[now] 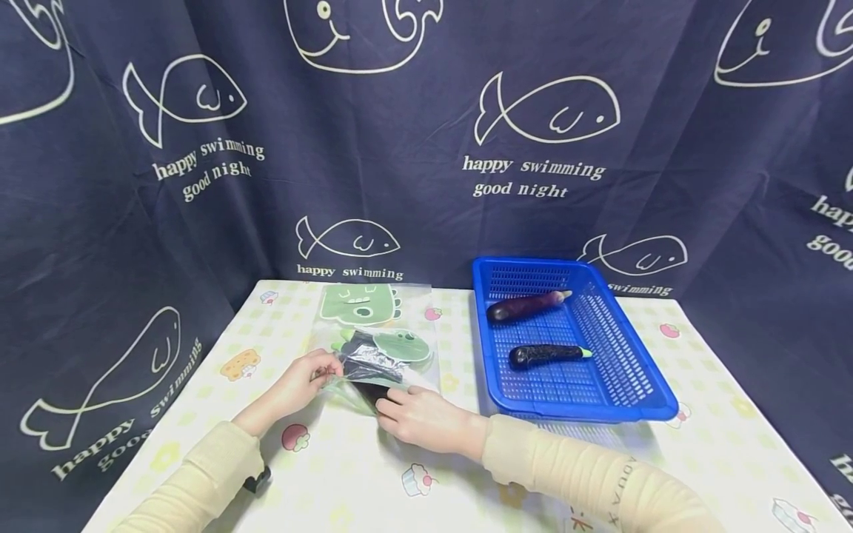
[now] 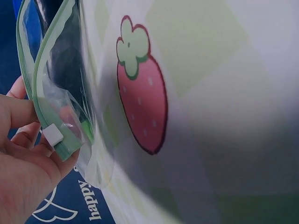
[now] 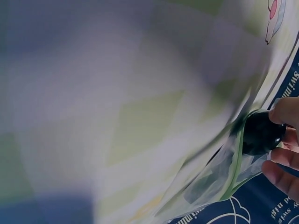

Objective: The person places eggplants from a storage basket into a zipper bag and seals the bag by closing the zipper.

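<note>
My left hand [image 1: 303, 381] pinches the green zip edge at the left of a clear plastic bag [image 1: 403, 346] with a dinosaur print. In the left wrist view, a white slider [image 2: 52, 134] sits by the fingers. My right hand [image 1: 433, 422] grips the rounded end of a dark eggplant [image 1: 368, 394], which lies partly inside the bag's open mouth. Its dark end [image 3: 262, 133] sticks out past the green rim in the right wrist view. Further inside, dark eggplant [image 1: 363, 348] with green stem ends shows through the plastic; how many lie there I cannot tell.
To the right stands a blue plastic basket [image 1: 496, 370] holding a purple eggplant [image 1: 526, 306] and a darker one [image 1: 546, 356]. Behind the filled bag lies a flat dinosaur-printed bag [image 1: 360, 305]. A dark blue curtain [image 1: 426, 148] hangs along the table's back edge.
</note>
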### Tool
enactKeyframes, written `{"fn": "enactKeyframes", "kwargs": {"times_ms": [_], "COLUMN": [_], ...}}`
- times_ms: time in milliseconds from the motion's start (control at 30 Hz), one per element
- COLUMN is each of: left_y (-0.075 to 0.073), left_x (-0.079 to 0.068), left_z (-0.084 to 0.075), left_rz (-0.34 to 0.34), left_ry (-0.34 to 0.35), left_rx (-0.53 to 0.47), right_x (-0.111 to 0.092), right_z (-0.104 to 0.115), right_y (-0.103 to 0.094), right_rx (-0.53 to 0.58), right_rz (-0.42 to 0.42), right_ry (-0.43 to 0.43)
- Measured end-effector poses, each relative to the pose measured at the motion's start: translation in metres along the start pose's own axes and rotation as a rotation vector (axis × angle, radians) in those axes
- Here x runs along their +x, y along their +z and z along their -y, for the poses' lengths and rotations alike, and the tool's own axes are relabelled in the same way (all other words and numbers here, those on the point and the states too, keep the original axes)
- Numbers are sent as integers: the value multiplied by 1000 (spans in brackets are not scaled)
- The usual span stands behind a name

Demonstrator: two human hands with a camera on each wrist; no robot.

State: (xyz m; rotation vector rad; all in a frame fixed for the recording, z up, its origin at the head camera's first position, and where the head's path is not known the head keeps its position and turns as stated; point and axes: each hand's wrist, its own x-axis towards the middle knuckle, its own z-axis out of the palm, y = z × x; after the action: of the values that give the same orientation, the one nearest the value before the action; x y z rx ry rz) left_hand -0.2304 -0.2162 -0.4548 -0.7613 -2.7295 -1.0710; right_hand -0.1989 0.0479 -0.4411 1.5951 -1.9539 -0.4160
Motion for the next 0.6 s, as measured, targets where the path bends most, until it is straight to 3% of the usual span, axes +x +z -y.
{"fn": "enactKeyframes", "kwargs": {"times_ms": [400, 600], "left_y": [-2, -1], "left_x": [1, 1], "left_z": [-2, -3], "left_rz": [22, 0], "left_ry": [1, -5], "left_rx": [-7, -2], "right_x": [14, 20], "right_z": [1, 0], "right_y": [1, 1], "right_rx": [-17, -18], "right_rz": [46, 74], "right_ry": [34, 47]}}
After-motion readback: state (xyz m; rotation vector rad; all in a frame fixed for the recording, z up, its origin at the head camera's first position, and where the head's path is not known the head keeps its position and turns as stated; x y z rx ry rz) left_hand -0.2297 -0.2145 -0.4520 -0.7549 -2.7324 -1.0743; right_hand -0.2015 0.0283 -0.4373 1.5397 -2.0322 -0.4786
